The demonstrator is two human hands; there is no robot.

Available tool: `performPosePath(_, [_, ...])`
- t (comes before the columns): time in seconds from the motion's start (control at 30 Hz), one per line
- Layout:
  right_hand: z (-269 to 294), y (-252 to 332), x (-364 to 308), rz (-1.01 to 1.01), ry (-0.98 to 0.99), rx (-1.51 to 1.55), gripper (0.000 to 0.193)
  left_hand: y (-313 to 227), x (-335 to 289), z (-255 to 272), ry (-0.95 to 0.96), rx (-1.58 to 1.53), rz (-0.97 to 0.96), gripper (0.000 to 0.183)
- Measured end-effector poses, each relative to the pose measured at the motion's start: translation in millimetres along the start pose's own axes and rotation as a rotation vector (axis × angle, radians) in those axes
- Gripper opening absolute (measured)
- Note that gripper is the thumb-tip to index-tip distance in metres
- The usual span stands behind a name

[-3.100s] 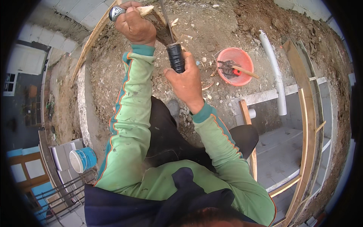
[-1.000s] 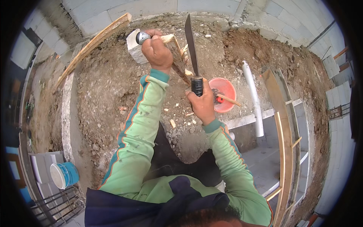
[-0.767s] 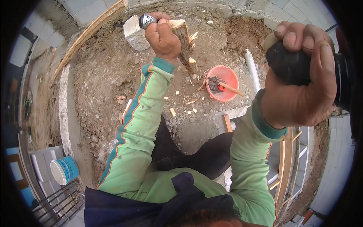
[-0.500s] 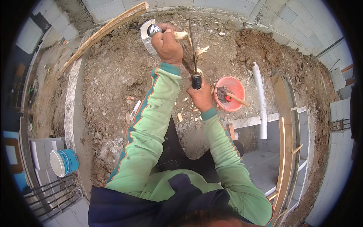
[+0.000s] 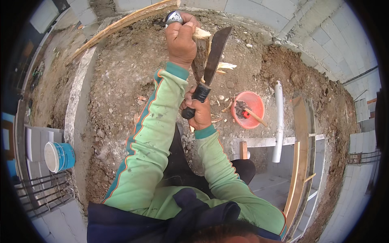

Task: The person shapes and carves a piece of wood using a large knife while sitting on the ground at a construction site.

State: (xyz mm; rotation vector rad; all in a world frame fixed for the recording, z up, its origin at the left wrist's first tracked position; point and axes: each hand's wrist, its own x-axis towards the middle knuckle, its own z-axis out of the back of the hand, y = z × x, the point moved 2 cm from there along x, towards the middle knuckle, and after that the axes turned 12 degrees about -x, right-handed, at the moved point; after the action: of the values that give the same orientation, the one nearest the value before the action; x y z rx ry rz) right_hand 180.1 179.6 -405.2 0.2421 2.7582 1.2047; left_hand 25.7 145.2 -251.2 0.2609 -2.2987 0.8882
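My right hand [image 5: 198, 111] is closed round the black handle of a machete [image 5: 216, 54]. Its broad dark blade slants up to the right, along the right side of an upright piece of wood [image 5: 201, 44] with a pale, rough-cut top. Just left of the wood, my left hand [image 5: 180, 42] is closed on a thing with a round black-and-silver end [image 5: 174, 18]. The fist hides the rest of that thing, so its kind is unclear. Pale wood splinters [image 5: 227, 65] stick out to the right of the blade.
To the right stands a red bucket [image 5: 256, 106] with a wooden-handled tool in it. Beyond it lie a white pipe [image 5: 278, 121] and long boards [image 5: 300, 133] beside a block-lined pit. A blue pail [image 5: 67, 157] is at left; a long plank [image 5: 117, 27] slants across the far left.
The machete has turned from edge-on to show its blade's flat side, tip leaning right. My right hand has moved left and nearer to me. My left hand keeps its grip.
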Motion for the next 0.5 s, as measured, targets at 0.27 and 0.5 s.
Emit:
performPosePath(0.27, [-28,143,-38,0.554,-0.319,-0.864,0.051,-5,-18,-35,-0.209,0.330,-0.169,0.023])
performPosePath(0.5, [-85,251,-67,1.422,-0.003,-0.673,0.037,-8,-24,-52,0.065,0.504,-0.579,0.026])
